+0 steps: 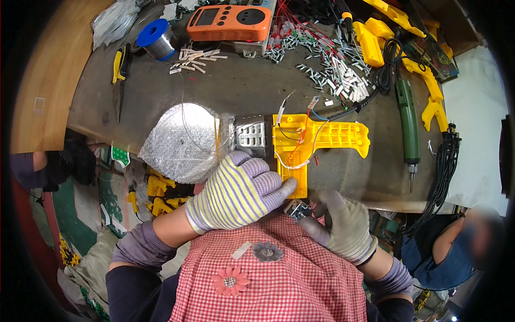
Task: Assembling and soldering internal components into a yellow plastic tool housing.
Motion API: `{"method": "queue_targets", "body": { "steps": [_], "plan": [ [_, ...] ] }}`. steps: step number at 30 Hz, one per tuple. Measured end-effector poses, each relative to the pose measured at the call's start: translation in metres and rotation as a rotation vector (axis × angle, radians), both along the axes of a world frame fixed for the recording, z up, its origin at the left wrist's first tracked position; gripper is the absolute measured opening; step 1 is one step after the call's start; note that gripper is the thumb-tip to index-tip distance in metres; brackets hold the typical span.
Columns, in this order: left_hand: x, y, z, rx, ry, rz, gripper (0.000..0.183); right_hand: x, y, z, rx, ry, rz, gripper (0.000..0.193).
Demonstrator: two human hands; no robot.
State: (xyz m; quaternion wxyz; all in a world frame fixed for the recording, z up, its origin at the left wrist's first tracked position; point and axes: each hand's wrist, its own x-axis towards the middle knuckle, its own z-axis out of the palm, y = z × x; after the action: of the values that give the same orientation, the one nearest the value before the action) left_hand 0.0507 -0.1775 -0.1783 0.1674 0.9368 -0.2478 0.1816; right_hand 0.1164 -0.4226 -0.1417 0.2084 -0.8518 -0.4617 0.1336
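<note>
On the bench (pixel 241 88) before us, the yellow shell (pixel 332 135) lies with wires (pixel 304 134) across it, to the right of the bubble wrap (pixel 179 142). Our hands are apart: the left hand (pixel 236 190) lays its fingertips on the shell's near end, and we cannot tell whether it grips, while the right hand (pixel 343 225), blurred, has thumb and fingers spread beside a metal part (pixel 296 209).

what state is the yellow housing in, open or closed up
Open: the yellow housing lies with its inner ribs showing, wires run across it, and no cover half sits over it.
</note>
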Motion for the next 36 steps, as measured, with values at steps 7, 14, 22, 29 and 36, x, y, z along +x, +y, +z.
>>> {"method": "queue_targets", "body": {
  "steps": [7,14,22,29,36],
  "plan": [
    [-0.002,0.002,-0.006,-0.052,-0.040,-0.031,0.037,-0.015,0.004,-0.005,0.091,0.494,-0.328,0.057],
    [-0.003,0.001,-0.012,-0.104,-0.088,-0.036,0.034,-0.017,0.015,0.015,0.009,0.481,-0.377,0.055],
    [-0.002,-0.001,-0.019,-0.169,-0.120,-0.033,0.034,-0.016,0.015,0.022,-0.013,0.375,-0.359,0.056],
    [-0.001,0.000,-0.021,-0.139,-0.123,-0.028,0.031,-0.024,0.018,0.013,0.163,0.400,-0.459,0.046],
    [-0.002,0.001,-0.025,-0.188,-0.144,-0.021,0.026,0.054,0.058,0.038,0.162,0.006,0.326,0.031]
  ]
}}
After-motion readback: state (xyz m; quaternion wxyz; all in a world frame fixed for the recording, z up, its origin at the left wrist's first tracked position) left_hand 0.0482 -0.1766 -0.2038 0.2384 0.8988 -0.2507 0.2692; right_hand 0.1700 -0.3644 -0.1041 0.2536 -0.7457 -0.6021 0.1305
